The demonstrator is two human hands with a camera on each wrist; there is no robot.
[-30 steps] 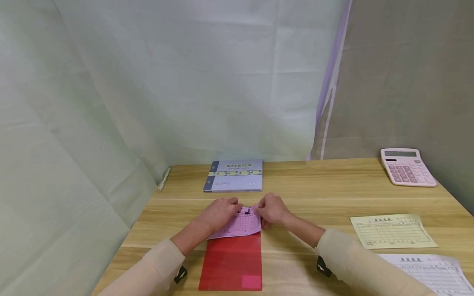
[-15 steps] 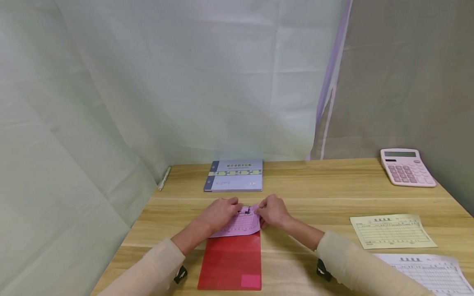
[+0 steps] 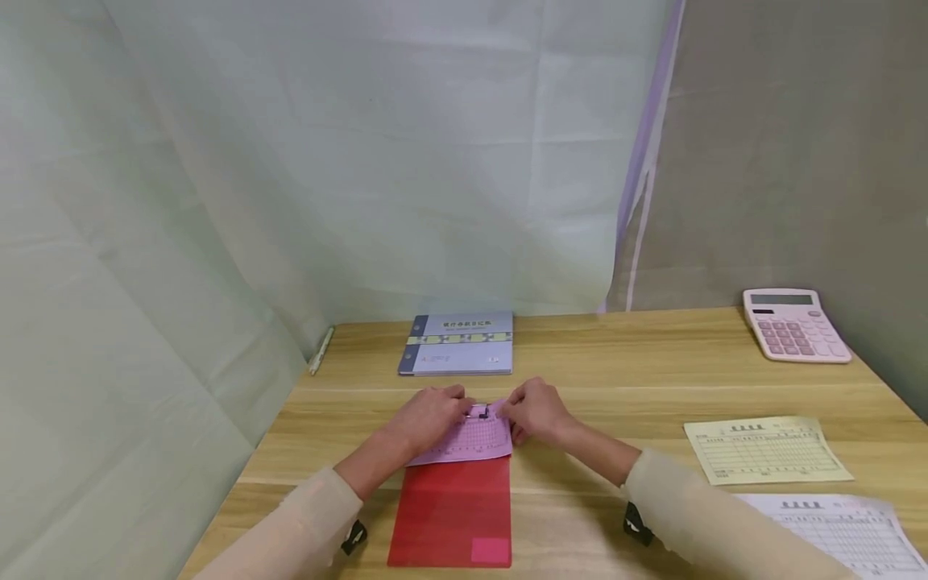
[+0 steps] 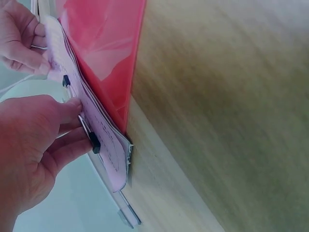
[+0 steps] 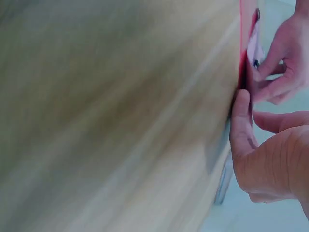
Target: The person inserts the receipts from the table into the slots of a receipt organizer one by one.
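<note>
A pink printed form (image 3: 474,439) lies over the upper part of a red folder (image 3: 453,511). In the left wrist view, a metal clip bar with black sliders (image 4: 94,142) runs along the edge of the pink sheets (image 4: 104,133). My left hand (image 3: 431,417) pinches this bar between thumb and fingers at the folder's top. On the other side, my right hand (image 3: 536,412) pinches the upper right corner of the pink sheets; in the right wrist view its thumb and fingers (image 5: 241,125) close around that edge.
Behind the hands lies a blue-grey account book (image 3: 460,346), with a pen (image 3: 321,350) at the back left. On the right are a pink calculator (image 3: 795,326), a yellow form (image 3: 768,451) and a white form (image 3: 841,528). Curtains hang behind the table.
Both hands keep their hold in nearly the same place. The lower edge of the pink sheets has shifted slightly.
</note>
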